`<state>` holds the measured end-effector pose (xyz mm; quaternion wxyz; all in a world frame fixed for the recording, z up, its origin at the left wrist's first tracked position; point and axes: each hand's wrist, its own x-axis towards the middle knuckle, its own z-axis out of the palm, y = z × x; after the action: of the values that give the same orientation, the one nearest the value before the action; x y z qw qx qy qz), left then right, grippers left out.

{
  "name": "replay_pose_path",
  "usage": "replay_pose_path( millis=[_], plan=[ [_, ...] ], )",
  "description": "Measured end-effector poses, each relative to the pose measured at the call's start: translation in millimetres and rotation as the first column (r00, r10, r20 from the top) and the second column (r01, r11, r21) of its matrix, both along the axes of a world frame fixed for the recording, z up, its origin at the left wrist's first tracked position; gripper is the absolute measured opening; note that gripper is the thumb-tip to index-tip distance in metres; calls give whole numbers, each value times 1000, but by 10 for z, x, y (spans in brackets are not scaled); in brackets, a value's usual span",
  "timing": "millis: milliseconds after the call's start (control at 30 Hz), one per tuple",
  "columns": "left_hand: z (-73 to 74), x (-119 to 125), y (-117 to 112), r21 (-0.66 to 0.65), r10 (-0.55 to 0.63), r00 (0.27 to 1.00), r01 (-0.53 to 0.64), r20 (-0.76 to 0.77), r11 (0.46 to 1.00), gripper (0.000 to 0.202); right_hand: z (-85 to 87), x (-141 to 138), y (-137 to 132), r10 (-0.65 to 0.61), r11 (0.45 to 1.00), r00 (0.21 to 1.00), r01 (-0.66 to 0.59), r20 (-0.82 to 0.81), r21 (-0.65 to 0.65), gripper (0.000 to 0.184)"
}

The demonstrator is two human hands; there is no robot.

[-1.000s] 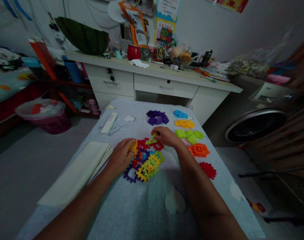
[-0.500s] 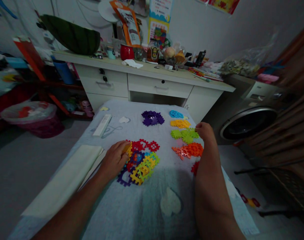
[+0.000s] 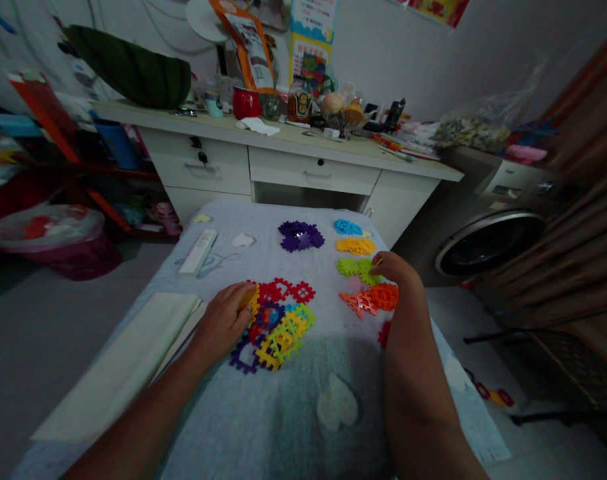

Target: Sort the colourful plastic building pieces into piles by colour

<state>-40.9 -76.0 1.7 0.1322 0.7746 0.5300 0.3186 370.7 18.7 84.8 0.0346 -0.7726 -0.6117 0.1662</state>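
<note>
My left hand [image 3: 226, 319] is at the left side of a mixed pile of plastic interlocking pieces [image 3: 283, 343], its curled fingers closed on a yellow interlocking piece [image 3: 254, 301]. Purple, yellow, green, blue and red pieces overlap in that pile, with red pieces [image 3: 302, 291] along its far edge. Over to the right, my right hand [image 3: 398, 270] pinches at the near right edge of a heap of green interlocking pieces [image 3: 350, 267]; its fingertips meet a green piece there. Orange pieces [image 3: 383, 297] lie just nearer, and my right forearm partly hides some red ones [image 3: 384, 333].
Yellow pieces [image 3: 356, 247], blue pieces [image 3: 348, 227] and a purple heap [image 3: 300, 236] lie farther back on the cloth-covered table [image 3: 283, 427]. A white box [image 3: 198, 253] and a folded pale cloth [image 3: 118, 360] are at left. A cluttered white desk [image 3: 208, 157] stands beyond.
My right hand has shifted left and slightly toward me, over the green heap's right part. My left hand stays at the mixed pile. The whole view has shifted slightly.
</note>
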Motion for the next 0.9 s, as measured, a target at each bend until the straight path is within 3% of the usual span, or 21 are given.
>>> replay_pose_path(
  millis=[200,533,700,900],
  plan=[
    [-2,-3,3,-8,0,1000,0,-31,1000,44,-102,-65,4,-5,1000,988,6,154,-4,49],
    [-23,-2,13,-8,1,1000,-1,-24,1000,44,-174,-96,71,-7,1000,994,7,112,6,38],
    [-41,-14,17,-5,-2,1000,2,-21,1000,43,-210,-148,109,-5,997,985,-10,174,82,39],
    [-34,-16,19,-6,0,1000,0,-29,1000,44,-201,-195,122,-11,998,976,-3,218,65,38]
  ],
)
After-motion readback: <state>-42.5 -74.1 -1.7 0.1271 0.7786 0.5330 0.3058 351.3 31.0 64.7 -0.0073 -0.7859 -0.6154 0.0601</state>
